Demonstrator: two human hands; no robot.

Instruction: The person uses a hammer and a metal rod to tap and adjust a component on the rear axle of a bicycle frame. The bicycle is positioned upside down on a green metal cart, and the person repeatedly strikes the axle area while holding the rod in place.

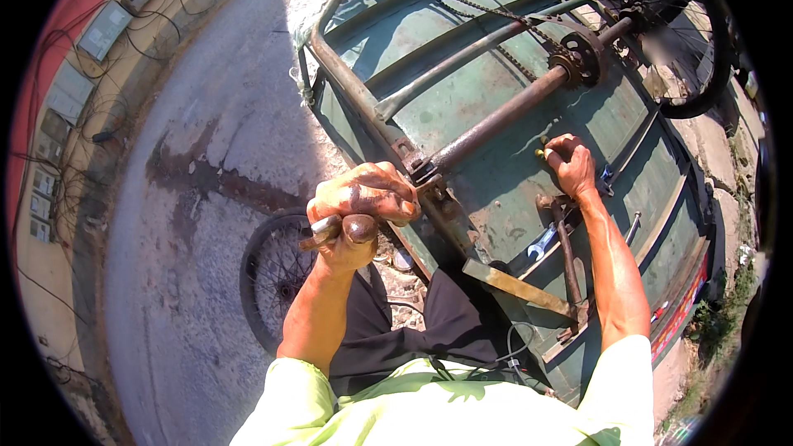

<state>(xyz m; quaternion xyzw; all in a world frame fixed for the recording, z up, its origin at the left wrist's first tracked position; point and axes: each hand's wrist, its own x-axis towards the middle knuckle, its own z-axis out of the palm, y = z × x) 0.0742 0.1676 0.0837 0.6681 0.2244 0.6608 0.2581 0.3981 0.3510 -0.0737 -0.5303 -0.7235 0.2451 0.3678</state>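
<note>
My left hand (363,198) is a closed fist in front of the axle's near end. Two blunt ends stick out below its fingers, a rounded brown one (359,229) and a paler metal one (327,227); the rest is hidden. My right hand (572,167) is closed in a pinch over the green metal panel (496,149), and a small yellowish piece (541,152) shows at its fingertips. A rusty axle (504,120) crosses the panel, bearing a sprocket (585,58) and a chain (471,10). Under my right forearm lies a rusty hammer-like tool (570,260).
A blue and silver wrench (543,242) lies on the panel beside a flat bar (520,287). One spoked wheel (277,289) is on the ground at my left; another (714,74) stands at the far right. Meter boxes (106,30) and loose cables line the left wall.
</note>
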